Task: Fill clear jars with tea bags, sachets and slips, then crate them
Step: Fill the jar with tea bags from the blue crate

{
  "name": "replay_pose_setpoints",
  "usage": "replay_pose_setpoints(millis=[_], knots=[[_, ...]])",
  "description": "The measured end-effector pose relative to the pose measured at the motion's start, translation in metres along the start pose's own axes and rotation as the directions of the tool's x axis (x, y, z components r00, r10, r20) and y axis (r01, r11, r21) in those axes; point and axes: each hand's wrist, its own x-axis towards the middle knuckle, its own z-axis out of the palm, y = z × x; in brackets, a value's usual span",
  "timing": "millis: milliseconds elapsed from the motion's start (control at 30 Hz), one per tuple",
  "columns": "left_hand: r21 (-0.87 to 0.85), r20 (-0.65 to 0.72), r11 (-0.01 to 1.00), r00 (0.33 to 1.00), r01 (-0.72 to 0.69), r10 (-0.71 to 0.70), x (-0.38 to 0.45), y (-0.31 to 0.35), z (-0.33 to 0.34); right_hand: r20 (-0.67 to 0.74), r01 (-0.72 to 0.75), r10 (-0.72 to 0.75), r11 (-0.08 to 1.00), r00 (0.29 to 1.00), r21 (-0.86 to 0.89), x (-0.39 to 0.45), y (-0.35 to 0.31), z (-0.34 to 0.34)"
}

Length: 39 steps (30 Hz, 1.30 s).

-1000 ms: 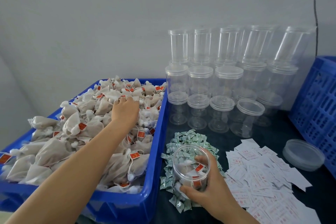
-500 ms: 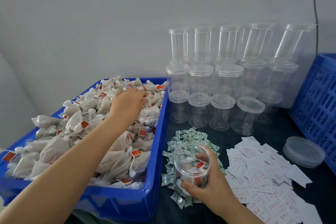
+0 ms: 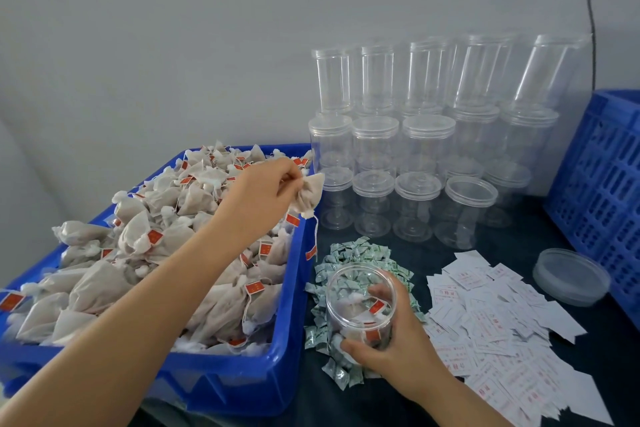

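Head view: left hand (image 3: 263,189) pinches a tea bag (image 3: 309,197) by its top, lifted just above the far right corner of the blue bin (image 3: 242,378); bag hangs long axis down, string and red tag (image 3: 311,252) trailing below. Right hand (image 3: 398,340) wraps the open jar (image 3: 360,305), which is tilted with its mouth up and toward the left hand, sitting on the sachet pile (image 3: 363,253). Jar lies below and right of the left grip, near it. Likely next: carry bag right and down into the mouth. Slips (image 3: 502,322) lie to the right on the surface; blue crate (image 3: 602,184) far right.
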Motion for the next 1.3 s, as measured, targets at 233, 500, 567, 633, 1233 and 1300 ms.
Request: replay_pose_setpoints(millis=[233, 500, 567, 633, 1233, 1300], knots=[[-0.168, 0.107, 0.985, 0.993, -0.036, 0.055, -0.024, 0.032, 0.007, -0.014, 0.0, 0.0, 1.0, 1.0, -0.016, 0.0, 0.004, 0.0], [-0.257, 0.226, 0.965, 0.968, -0.047, 0.107, -0.056, 0.05, 0.028, -0.013, 0.004, -0.003, 1.0, 1.0, 0.029, 0.0, 0.003, 0.001], [-0.26, 0.267, 0.964, 0.955, -0.056, 0.127, -0.063, 0.053, 0.035, -0.011, 0.014, -0.013, 0.999, 1.0, 0.051, 0.0, 0.003, 0.002], [-0.267, 0.295, 0.962, 0.947, -0.051, 0.131, -0.068, 0.054, 0.041, -0.01, 0.031, -0.031, 0.998, 0.999, 0.048, 0.002, 0.004, 0.002], [-0.208, 0.304, 0.974, 0.941, -0.085, 0.147, -0.074, 0.053, 0.052, -0.013, 0.09, -0.09, 0.995, 0.996, 0.029, 0.002, 0.0, 0.001], [-0.199, 0.303, 0.975, 0.94, -0.099, 0.157, -0.074, 0.05, 0.052, -0.014, 0.088, -0.087, 0.996, 0.996, 0.024, 0.001, -0.001, 0.001]])
